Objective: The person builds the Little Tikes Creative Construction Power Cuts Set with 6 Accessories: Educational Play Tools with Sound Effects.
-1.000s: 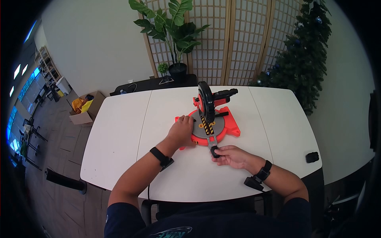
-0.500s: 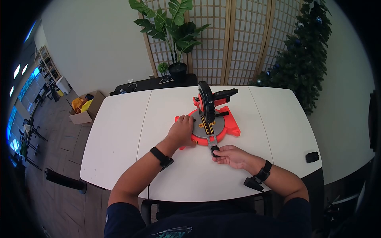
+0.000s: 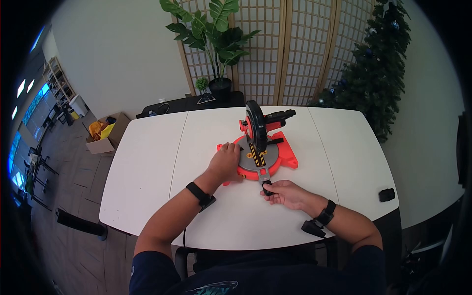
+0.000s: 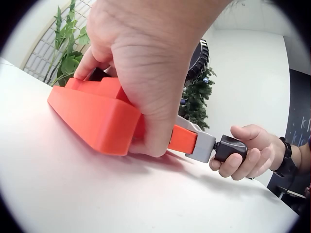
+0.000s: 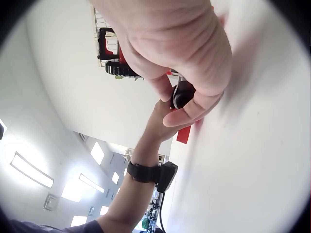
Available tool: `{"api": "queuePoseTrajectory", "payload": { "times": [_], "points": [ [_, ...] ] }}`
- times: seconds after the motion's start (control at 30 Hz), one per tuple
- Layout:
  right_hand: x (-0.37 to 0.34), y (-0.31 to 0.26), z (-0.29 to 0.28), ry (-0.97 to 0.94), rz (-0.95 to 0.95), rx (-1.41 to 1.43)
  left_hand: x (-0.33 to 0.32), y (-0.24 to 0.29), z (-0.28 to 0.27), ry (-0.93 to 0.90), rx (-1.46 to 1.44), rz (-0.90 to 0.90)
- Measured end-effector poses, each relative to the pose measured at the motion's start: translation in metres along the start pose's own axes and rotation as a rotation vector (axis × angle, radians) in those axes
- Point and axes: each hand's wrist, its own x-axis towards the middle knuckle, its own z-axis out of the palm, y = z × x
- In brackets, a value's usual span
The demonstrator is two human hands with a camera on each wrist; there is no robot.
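Note:
A toy mitre saw [image 3: 255,125] stands upright on the table, with an orange-red base [image 3: 288,156], a grey turntable [image 3: 242,161] and a yellow-and-black striped slot. My left hand [image 3: 225,164] grips the left side of the base, its fingers over the top and the thumb low at the front, as the left wrist view shows. At the front of the turntable, a grey arm ends in a black knob [image 4: 231,148]. My right hand [image 3: 290,195] pinches this knob between thumb and fingers. The saw's black rear handle [image 3: 279,116] points right, untouched by either hand.
The white table [image 3: 142,177] has a small black object [image 3: 387,195] near its right edge. Behind it stand a potted plant [image 3: 220,86], a lattice screen [image 3: 258,64] and a decorated tree [image 3: 368,83]. A cardboard box [image 3: 109,137] sits beyond the left side.
The knob and my right fingers have shifted very slightly to the right, and the turntable and blade have turned a little with them. My left hand has stayed in place on the base.

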Motion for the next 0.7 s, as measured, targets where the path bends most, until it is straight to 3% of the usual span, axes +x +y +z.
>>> {"api": "queuePoseTrajectory", "payload": {
  "times": [0.17,0.7],
  "points": [
    [-0.0024,-0.0018,0.0054,0.054,-0.026,-0.109,0.0002,-0.0001,0.0000,-0.007,-0.009,-0.002],
    [-0.0067,-0.0016,0.0044,0.031,-0.022,0.028,0.0004,0.0001,-0.0001,-0.018,0.010,-0.003]
  ]
}}
